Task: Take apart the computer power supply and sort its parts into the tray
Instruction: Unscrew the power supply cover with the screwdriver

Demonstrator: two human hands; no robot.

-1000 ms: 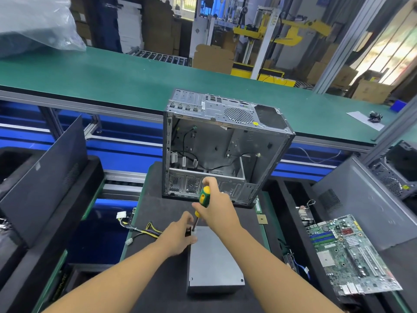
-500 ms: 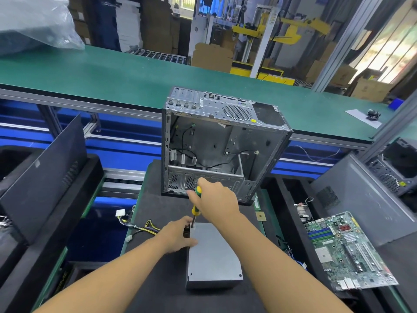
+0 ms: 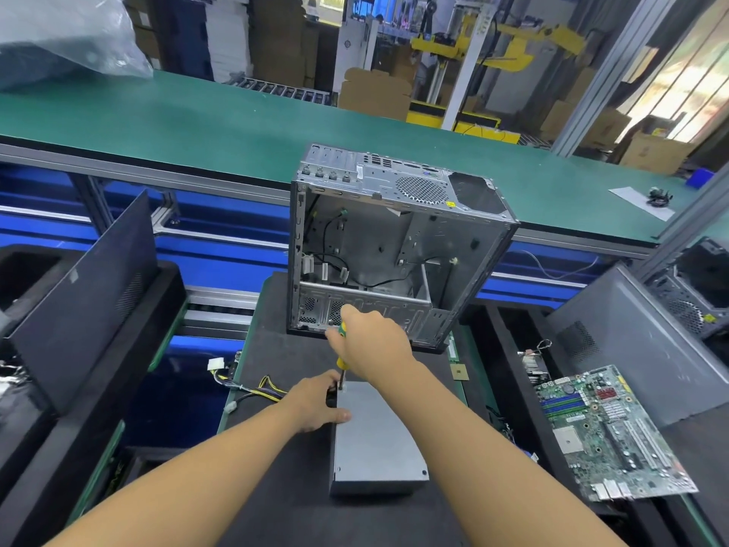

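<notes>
PSU [image 3: 378, 436] lies flat on the black mat [image 3: 276, 507], out of the case, cover on and seams closed. Judgement: teardown is at its start, with the cover screws in hand, the far-left corner being worked, and all internals left to remove. No PSU part is visibly sorted into a tray.

Left hand [image 3: 315, 400] grips the PSU's far-left corner. Thumb lies on the top edge; the other fingers curl over the far end, close together. Their tips are hidden.

Right hand [image 3: 371, 345] makes a closed fist round the screwdriver [image 3: 340, 363], all fingers wrapped on the green-yellow handle. Shaft is near upright, tip down at that corner just beside the left fingers. The screw itself is too small to tell.

Cables [image 3: 252, 388] trail off the mat's left edge. 1 motherboard [image 3: 607, 432] rests in the right tray [image 3: 509, 373].

Behind, the case [image 3: 394, 246] stands open and largely stripped. Beyond it is the green belt [image 3: 197, 124].
</notes>
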